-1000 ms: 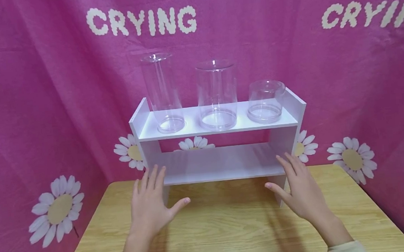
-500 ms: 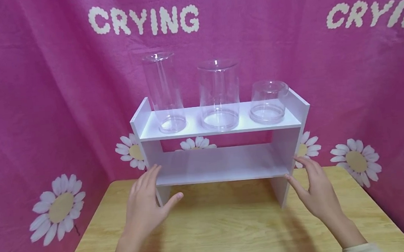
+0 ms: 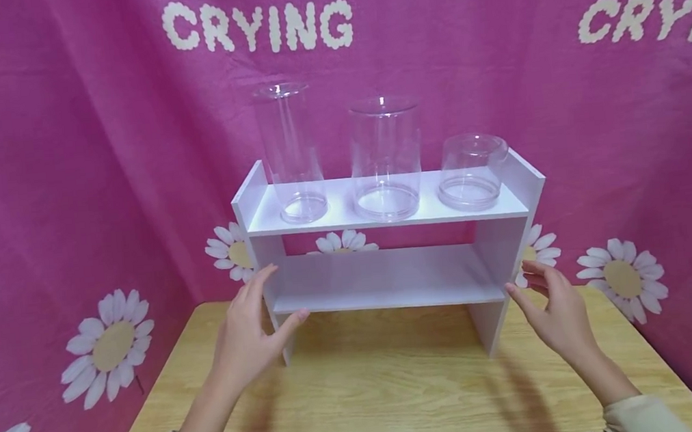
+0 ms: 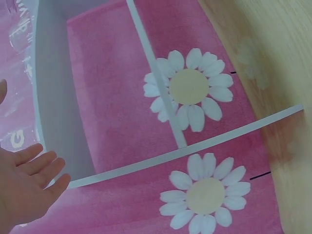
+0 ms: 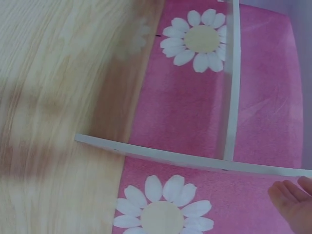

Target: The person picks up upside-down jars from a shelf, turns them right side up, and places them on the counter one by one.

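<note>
A white two-tier shelf (image 3: pixel 382 281) stands on the table. On its upper board are three clear cylindrical containers: a tall narrow one (image 3: pixel 291 152) at left, a wider medium-height one (image 3: pixel 386 151) in the middle, and a short one (image 3: pixel 472 171) at right. My left hand (image 3: pixel 248 338) is by the shelf's left side panel, thumb spread from its extended fingers. Beside the right side panel is my right hand (image 3: pixel 558 314), its fingers loosely bent. Neither hand holds anything. Whether either touches a panel I cannot tell. Both wrist views show a hand close to a panel's edge.
The light wooden table (image 3: pixel 361 393) reaches toward me in front of the shelf. Behind and to both sides hangs a pink curtain (image 3: pixel 97 128) with daisies and white lettering. Raised side panels flank the upper board.
My right hand has moved outward from in front of the shelf to beside its right panel. The left hand has turned, its fingers now nearer the left panel. The view has shifted slightly.
</note>
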Demonstrator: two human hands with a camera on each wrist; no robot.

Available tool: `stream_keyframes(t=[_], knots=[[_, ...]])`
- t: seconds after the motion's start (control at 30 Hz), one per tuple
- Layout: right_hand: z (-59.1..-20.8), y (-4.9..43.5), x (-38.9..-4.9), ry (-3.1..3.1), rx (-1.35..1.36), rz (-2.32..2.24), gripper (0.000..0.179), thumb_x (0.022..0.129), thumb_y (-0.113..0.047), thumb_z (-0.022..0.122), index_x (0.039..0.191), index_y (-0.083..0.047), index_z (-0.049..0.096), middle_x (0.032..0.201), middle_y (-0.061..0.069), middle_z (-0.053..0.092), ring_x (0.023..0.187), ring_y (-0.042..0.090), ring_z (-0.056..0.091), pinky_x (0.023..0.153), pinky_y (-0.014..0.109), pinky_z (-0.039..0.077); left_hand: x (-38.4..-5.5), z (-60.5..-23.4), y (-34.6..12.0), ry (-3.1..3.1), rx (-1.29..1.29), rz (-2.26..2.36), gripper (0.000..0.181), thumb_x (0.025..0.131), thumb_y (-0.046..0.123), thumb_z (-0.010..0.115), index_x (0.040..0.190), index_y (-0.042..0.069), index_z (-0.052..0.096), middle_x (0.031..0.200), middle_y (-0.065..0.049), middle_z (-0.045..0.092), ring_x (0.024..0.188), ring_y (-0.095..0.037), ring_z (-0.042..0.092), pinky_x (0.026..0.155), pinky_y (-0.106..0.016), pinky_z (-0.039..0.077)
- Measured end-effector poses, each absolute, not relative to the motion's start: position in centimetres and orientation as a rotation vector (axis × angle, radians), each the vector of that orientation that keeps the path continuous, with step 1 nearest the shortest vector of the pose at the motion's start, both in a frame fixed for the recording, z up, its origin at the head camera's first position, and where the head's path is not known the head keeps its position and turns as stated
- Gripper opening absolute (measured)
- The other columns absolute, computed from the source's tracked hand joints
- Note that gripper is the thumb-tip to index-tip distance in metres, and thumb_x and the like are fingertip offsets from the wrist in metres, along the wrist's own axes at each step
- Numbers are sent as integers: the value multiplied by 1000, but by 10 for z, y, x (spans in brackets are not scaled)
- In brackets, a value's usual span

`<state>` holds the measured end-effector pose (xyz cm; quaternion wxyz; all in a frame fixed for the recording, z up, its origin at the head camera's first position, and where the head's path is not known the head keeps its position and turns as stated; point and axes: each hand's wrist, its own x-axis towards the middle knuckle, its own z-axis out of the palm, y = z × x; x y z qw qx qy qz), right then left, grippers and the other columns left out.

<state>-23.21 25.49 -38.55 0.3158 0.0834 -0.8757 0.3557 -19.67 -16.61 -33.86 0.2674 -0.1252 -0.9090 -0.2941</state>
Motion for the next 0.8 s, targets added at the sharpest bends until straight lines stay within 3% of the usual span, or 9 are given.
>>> stream_keyframes(t=[0.1,0.2,0.27,0.43,0.8], knots=[[-385,256,-238,-2303,232,998,49,86,-14,71,126,8,52,117,26,61,97,-1,60,83,-11,32,-197,-329,-166,-2449,-357,-882,73,83,42,71,143,14,40,146,-9,48,125,-30,52,93,-53,52],[-385,257,-244,-2312,233,1067,48,87,-13,70,126,8,52,116,28,62,93,-25,43,81,-10,36,-199,-319,-166,-2437,-378,-992,71,85,37,71,143,13,40,146,-9,47,126,-30,51,98,-54,49],[-386,258,-247,-2319,227,1114,47,87,-12,70,125,9,51,115,29,62,91,-29,42,79,-9,38,-201,-314,-166,-2426,-390,-1059,68,86,35,69,143,12,40,145,-10,48,132,-33,47,104,-57,44],[-390,260,-255,-2343,203,1177,47,87,-13,69,125,10,51,115,32,62,86,-29,43,77,-7,40,-207,-302,-164,-2419,-375,-1202,64,88,31,67,142,11,40,146,-11,47,131,-37,48,104,-55,45],[-388,265,-268,-2371,70,1181,35,88,-11,66,115,10,59,106,33,65,74,-30,41,67,-7,40,-224,-267,-154,-2361,-364,-1466,61,91,23,63,142,0,38,148,-17,42,139,-32,40,118,-45,34]])
